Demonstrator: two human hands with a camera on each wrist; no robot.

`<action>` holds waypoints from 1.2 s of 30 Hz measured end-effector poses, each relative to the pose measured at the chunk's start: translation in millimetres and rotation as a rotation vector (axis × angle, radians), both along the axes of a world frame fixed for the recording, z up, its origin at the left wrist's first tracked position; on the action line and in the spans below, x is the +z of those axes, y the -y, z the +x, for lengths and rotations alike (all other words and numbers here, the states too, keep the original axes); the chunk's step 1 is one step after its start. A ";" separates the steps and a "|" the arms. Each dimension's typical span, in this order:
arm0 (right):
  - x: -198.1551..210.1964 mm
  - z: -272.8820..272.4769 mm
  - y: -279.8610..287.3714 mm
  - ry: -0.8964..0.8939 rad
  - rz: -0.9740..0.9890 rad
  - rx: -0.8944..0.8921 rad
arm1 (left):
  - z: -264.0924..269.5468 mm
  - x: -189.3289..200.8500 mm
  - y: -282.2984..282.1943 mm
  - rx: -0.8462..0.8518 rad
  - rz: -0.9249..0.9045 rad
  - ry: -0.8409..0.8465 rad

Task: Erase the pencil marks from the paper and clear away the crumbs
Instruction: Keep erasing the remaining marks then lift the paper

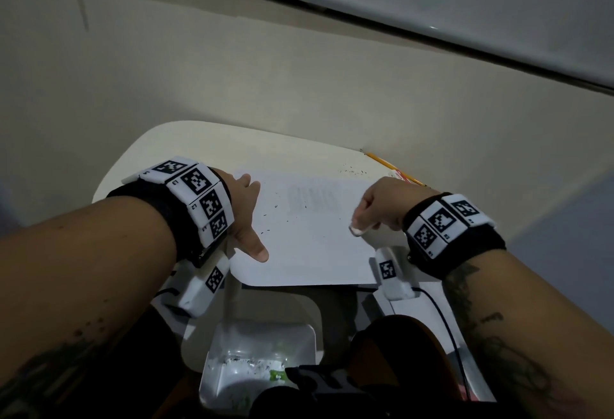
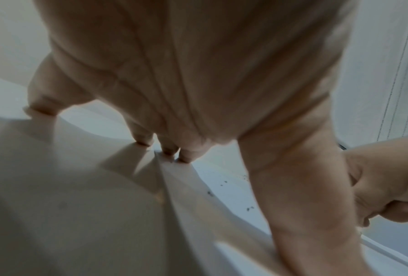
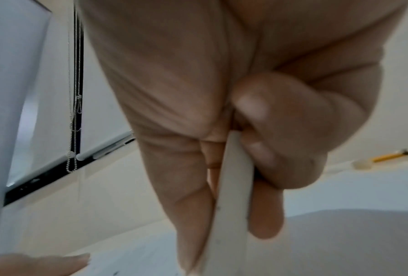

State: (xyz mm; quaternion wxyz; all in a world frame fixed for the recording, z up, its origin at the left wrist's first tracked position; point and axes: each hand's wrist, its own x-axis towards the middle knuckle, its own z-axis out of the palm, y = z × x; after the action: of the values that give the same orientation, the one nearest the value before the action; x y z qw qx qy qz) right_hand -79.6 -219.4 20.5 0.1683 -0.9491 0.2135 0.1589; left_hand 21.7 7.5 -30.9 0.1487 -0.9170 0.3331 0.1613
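Note:
A white sheet of paper (image 1: 309,246) lies on the small white table (image 1: 159,153), with a faint grey patch of pencil marks (image 1: 312,197) near its middle. Dark eraser crumbs (image 1: 270,216) are scattered on the sheet's left part and the table's far side. My left hand (image 1: 247,216) rests on the paper's left edge, its fingers (image 2: 167,149) straight and spread. My right hand (image 1: 372,206) is at the paper's right edge and pinches a white eraser (image 3: 233,196) between thumb and fingers; the eraser's tip (image 1: 356,230) is at the sheet.
A yellow pencil (image 1: 382,161) and a small white and red box (image 1: 398,174) lie at the table's far right by the wall. Below the table's near edge sits a white tray (image 1: 259,365) with dark crumbs in it. A window blind with a bead chain (image 3: 74,130) hangs behind.

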 end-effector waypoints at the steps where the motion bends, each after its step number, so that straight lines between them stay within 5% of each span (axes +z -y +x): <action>1: 1.3 -0.5 1.6 0.000 -0.030 0.004 | -0.1 0.3 0.3 0.002 -0.001 -0.002; 7: -14.0 4.2 -30.4 0.051 0.250 0.126 | -0.8 2.4 0.8 -0.007 0.008 -0.013; 14: -0.8 0.4 3.7 0.013 -0.082 -0.008 | -1.5 3.5 1.0 -0.013 0.018 -0.009; 20: -12.6 14.5 -29.4 0.125 0.228 0.082 | -3.3 4.3 1.3 -0.002 0.023 -0.009; 28: 0.9 14.5 -6.1 0.032 -0.048 0.009 | -6.1 6.2 2.1 0.021 0.027 -0.008; 33: -8.6 28.3 -50.0 0.120 0.209 0.122 | -5.7 6.5 0.3 0.024 0.022 -0.009; 36: -12.5 26.3 -45.1 0.084 0.127 0.124 | -5.5 4.4 -0.1 0.025 0.024 -0.009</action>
State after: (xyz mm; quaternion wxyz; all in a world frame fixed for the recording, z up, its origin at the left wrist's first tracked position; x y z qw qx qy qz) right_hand -53.3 -174.3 8.0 0.2270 -0.9537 0.1367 0.1424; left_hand 16.2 7.6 -26.5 0.1561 -0.9186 0.3203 0.1711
